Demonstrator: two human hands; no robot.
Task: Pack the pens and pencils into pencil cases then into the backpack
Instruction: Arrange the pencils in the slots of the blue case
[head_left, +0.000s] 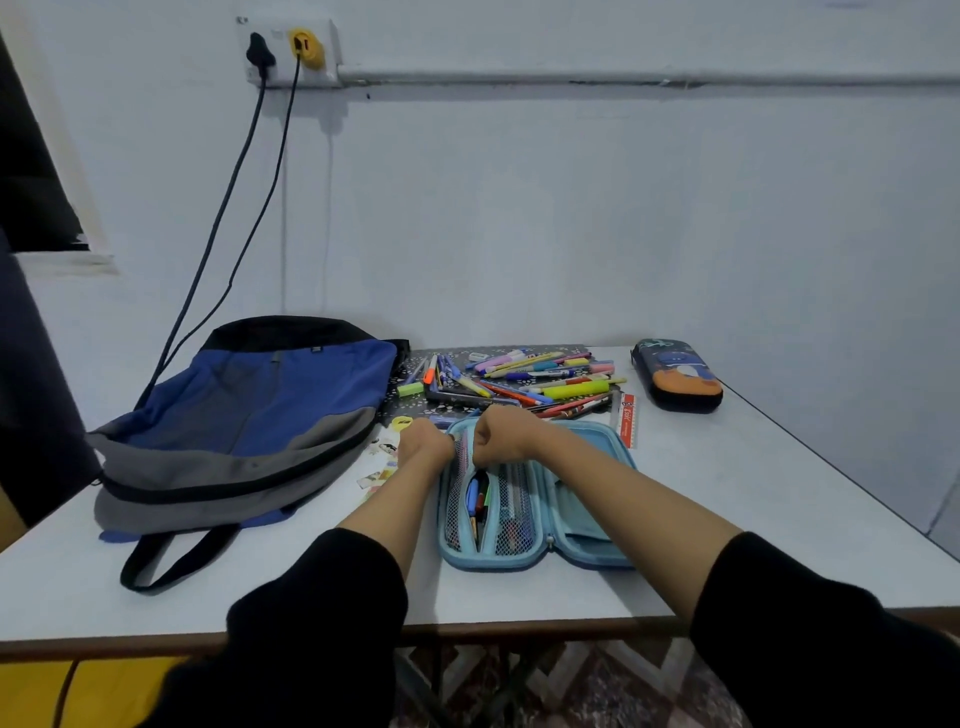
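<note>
Our left hand (423, 441) and right hand (501, 436) curled at the case's (493, 564) far end, the right pinching its mesh (514, 519), the left's grip we couldn't tell; pens (524, 376) lay beyond the case, backpack (270, 410) left of it

Pale blue-white painted wall (571, 208) fills 12 o'clock, evenly lit. White wall socket plate (288, 52) at 11 o'clock holds black plug (260, 52) and yellow adapter (305, 45). Two dark cables (234, 171) hang below it. White surface conduit (623, 79) runs from plate toward 2 o'clock. Dark window opening (31, 171) with pale sill at 9 o'clock. White laminate table (727, 493) with brown front edge at centre. Brown-and-white patterned tiled floor (571, 686) at 6 o'clock.
</note>
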